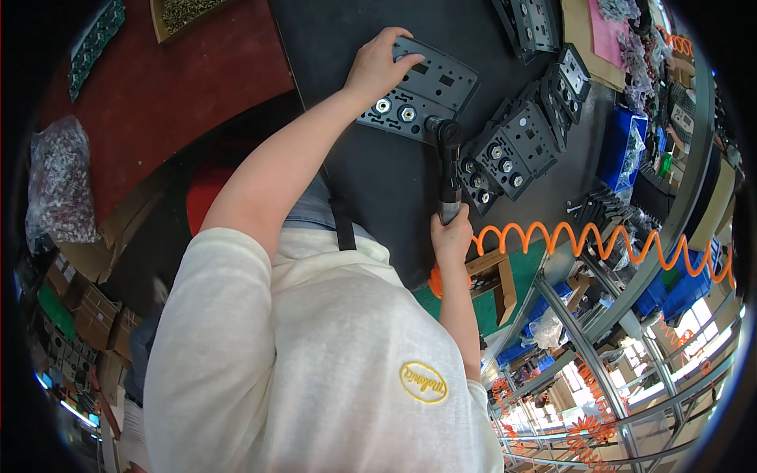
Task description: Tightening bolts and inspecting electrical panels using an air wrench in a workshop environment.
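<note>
My left hand [382,66] grips the upper left edge of a dark grey metal panel [435,96], its thumb lying over the face. The panel lies on the black tabletop and has square cut-outs and a row of hex nuts [407,113] along its near side. My right hand [452,236] is wrapped round the handle of an air ratchet wrench [450,169]. The wrench's head rests at the near right end of the nut row, and covers what lies beneath it. From the handle's lower end runs an orange coiled air hose [568,238].
Several similar panels [527,134] with nuts lie stacked to the right of the wrench, others [536,27] at the far right. A box of small brass-coloured parts [162,24] stands far left on a red surface. A blue bin [623,150] sits at the table's right edge.
</note>
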The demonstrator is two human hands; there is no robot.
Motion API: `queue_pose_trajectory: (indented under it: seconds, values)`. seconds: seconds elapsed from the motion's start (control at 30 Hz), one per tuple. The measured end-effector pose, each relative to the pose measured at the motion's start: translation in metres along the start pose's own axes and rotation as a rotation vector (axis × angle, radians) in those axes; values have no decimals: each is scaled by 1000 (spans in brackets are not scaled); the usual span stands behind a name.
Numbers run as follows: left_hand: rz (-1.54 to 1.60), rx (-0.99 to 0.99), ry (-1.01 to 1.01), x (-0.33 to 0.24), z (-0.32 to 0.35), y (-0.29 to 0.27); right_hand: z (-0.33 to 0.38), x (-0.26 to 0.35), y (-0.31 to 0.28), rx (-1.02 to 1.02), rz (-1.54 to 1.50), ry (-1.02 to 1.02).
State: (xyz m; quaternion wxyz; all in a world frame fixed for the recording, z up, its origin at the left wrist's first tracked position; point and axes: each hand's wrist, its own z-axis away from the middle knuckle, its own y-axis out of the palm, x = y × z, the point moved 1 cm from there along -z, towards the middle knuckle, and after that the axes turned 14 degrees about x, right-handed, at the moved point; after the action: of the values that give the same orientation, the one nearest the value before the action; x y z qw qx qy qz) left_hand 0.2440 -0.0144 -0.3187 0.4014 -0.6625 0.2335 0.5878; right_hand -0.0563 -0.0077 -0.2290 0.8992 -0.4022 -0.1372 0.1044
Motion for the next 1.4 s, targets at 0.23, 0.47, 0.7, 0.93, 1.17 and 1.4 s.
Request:
queue_pose_trajectory:
  seconds: [0.23,0.47,0.7,0.93,1.17,1.4]
  values:
    - [7,73,-46,-1,1,4,7,-1,2,-19,59,1]
    - [-44,58,12,2,0,1,9,4,10,-122,-63,-69]
    - [-43,17,39,5,1,4,4,14,16,-45,-185,-129]
    - [-38,-1,44,10,2,5,-8,18,5,-24,11,-186]
    - [-35,-5,20,7,2,7,-6,20,14,-28,38,-159]
    - [-18,-39,57,9,2,7,-1,28,20,-47,-4,-113]
